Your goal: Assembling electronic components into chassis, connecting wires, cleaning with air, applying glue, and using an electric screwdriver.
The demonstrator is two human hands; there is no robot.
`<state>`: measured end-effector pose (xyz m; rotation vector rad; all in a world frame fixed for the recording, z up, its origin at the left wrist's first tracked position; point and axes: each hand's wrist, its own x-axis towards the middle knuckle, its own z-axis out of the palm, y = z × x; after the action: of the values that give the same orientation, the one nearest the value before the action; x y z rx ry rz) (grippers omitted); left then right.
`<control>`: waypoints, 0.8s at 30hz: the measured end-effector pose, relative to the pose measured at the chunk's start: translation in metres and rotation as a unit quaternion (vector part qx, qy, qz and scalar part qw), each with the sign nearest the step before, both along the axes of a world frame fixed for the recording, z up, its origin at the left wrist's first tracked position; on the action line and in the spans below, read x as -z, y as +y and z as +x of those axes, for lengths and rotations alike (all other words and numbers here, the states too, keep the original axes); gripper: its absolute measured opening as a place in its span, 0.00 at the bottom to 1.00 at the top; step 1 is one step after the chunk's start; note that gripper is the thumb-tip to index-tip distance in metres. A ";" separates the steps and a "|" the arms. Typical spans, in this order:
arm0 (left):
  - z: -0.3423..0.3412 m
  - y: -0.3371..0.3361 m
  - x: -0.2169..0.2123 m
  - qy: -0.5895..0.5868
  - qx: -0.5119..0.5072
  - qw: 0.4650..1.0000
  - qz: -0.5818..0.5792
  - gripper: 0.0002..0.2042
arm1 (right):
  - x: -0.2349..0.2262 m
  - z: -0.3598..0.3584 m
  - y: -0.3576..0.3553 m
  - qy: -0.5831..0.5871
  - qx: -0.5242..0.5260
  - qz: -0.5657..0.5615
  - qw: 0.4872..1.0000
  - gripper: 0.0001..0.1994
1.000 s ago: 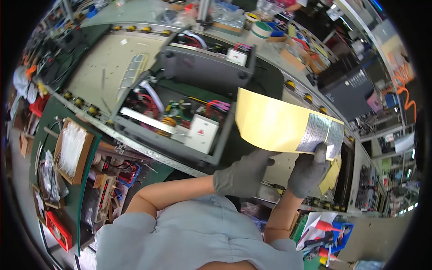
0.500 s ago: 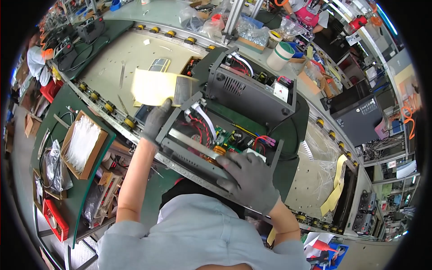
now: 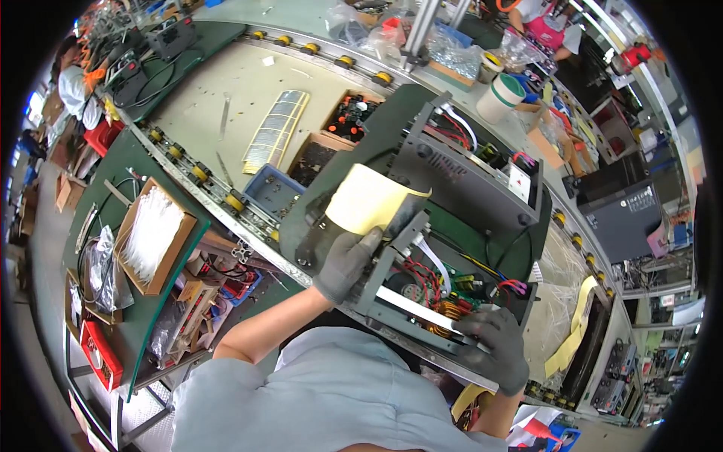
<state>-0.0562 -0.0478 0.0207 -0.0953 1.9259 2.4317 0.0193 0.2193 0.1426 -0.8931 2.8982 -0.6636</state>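
Note:
My left hand (image 3: 348,265), in a grey glove, pinches the lower edge of a curled yellow sheet (image 3: 367,202). The sheet stands up beside the left end of an open dark metal housing (image 3: 385,282). Inside that housing show a green circuit board (image 3: 465,285), red wires (image 3: 419,273), copper coils (image 3: 449,313) and a white ribbon cable (image 3: 437,264). My right hand (image 3: 498,348), gloved too, is closed over the near right edge of the housing, by the end of a pale front rail (image 3: 414,307). Its fingertips are partly hidden.
A second dark housing (image 3: 467,181) stands just behind, on the same green board (image 3: 320,200). To the left lie a label sheet (image 3: 277,129), a blue tray (image 3: 273,190) and a box of black and orange parts (image 3: 352,114). White ties fill a carton (image 3: 154,237).
My left hand has brought the yellow sheet rightward, uncovering the label sheet and blue tray. Both housings now appear farther right, and the view has shifted. My right hand stays at the front housing's near edge.

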 end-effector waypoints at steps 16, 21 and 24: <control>-0.197 -0.182 0.025 -0.091 -0.112 0.690 -0.709 0.30 | 0.001 -0.010 0.005 -0.024 0.004 -0.046 0.999 0.17; -0.182 -0.095 0.002 0.151 0.018 0.925 -0.349 0.29 | -0.005 -0.001 0.013 -0.037 0.011 -0.024 0.999 0.18; -0.176 -0.024 -0.037 0.146 0.085 0.971 -0.170 0.30 | -0.020 0.001 0.022 0.076 0.080 0.005 0.994 0.22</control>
<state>-0.2318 -0.0719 0.0578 0.4254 2.3426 2.0817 0.0199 0.2415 0.1627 -0.7469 3.1325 -0.6151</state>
